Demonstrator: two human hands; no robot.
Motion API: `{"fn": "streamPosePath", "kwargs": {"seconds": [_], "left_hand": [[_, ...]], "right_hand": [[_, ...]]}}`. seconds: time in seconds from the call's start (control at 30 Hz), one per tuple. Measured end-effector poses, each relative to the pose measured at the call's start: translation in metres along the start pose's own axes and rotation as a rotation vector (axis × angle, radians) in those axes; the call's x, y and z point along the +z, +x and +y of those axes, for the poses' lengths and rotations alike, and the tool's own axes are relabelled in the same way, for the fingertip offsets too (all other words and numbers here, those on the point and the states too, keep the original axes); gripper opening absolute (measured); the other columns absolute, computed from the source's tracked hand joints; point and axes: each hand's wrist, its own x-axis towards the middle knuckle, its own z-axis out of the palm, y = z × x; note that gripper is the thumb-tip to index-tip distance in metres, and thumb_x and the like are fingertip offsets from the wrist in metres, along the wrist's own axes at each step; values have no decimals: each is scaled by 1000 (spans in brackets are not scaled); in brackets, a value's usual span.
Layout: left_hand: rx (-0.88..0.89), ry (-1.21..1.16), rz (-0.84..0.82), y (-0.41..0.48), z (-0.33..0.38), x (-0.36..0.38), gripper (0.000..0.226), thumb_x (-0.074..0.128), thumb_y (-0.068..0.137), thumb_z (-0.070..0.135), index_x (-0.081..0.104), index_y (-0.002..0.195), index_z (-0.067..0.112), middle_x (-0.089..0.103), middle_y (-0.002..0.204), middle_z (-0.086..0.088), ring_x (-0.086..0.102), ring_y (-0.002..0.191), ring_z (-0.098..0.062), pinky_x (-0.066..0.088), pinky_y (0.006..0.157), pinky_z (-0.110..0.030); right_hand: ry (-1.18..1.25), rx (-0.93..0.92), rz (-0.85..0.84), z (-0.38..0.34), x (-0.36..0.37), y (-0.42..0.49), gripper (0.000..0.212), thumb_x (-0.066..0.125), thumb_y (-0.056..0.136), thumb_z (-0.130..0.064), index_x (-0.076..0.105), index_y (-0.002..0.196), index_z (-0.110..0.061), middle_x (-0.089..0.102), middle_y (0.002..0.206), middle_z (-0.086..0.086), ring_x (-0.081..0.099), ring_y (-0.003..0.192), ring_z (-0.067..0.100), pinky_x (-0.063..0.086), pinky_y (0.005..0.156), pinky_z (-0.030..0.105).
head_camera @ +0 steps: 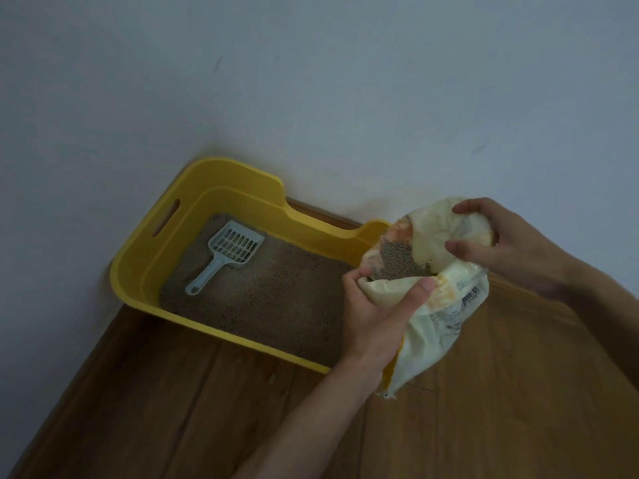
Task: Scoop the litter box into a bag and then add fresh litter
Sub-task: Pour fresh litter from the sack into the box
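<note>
both hands (377, 305) (508, 247) grip open litter bag (446, 305) over litter box (138, 257).

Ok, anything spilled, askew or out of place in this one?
Only the scoop: it lies flat on the litter inside the litter box, where poured litter might bury it. No spill shows on the floor. The left hand and right hand grip the bag.

Bag (449, 305): dark print on its side, a block of characters and smaller lines, too creased and blurred to read.
</note>
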Motion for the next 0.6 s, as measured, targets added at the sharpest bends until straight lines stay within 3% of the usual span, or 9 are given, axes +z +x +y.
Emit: {"fn": "streamPosePath", "kwargs": {"seconds": [0.13, 0.23, 0.33, 0.47, 0.53, 0.6], "left_hand": [[115, 100, -28, -2, -1, 6, 77, 85, 47, 61, 45, 110, 44, 58, 116, 15, 60, 103, -3, 56, 86, -33], [178, 172, -47, -5, -1, 9, 81, 84, 44, 64, 43, 112, 46, 55, 121, 17, 56, 110, -3, 54, 90, -33], [233, 243, -74, -9, -4, 10, 85, 83, 44, 65, 41, 116, 46, 51, 125, 18, 52, 116, -3, 52, 93, -33], [309, 339, -109, -17, -4, 14, 91, 82, 44, 64, 38, 121, 46, 46, 127, 22, 46, 118, 3, 48, 90, -23], [363, 377, -139, -23, -5, 12, 94, 82, 43, 64, 37, 124, 44, 45, 128, 22, 45, 119, 4, 47, 88, -17], [433, 406, -178, -26, -5, 9, 98, 86, 44, 60, 38, 126, 41, 43, 129, 24, 43, 122, 4, 48, 92, -21]], "right_hand": [[40, -61, 62, 12, -6, -16, 53, 71, 79, -31, 48, 125, -22, 62, 104, -8, 65, 79, -2, 54, 62, 17], [97, -111, 85, 20, -8, -28, 64, 69, 69, -39, 47, 126, -22, 61, 105, -8, 66, 82, 1, 55, 64, 17], [122, -155, 127, 31, -8, -39, 67, 72, 71, -41, 45, 129, -19, 59, 105, -9, 66, 85, 3, 55, 65, 17], [133, -204, 181, 40, -9, -56, 87, 70, 61, -73, 44, 128, -26, 60, 101, -21, 65, 85, 7, 54, 63, 16], [125, -250, 217, 47, -8, -69, 86, 72, 60, -69, 43, 128, -27, 57, 104, -27, 64, 87, 7, 53, 64, 15], [96, -315, 301, 57, -5, -84, 79, 72, 63, -54, 42, 130, -26, 54, 110, -26, 62, 92, 5, 52, 69, 13]]}}
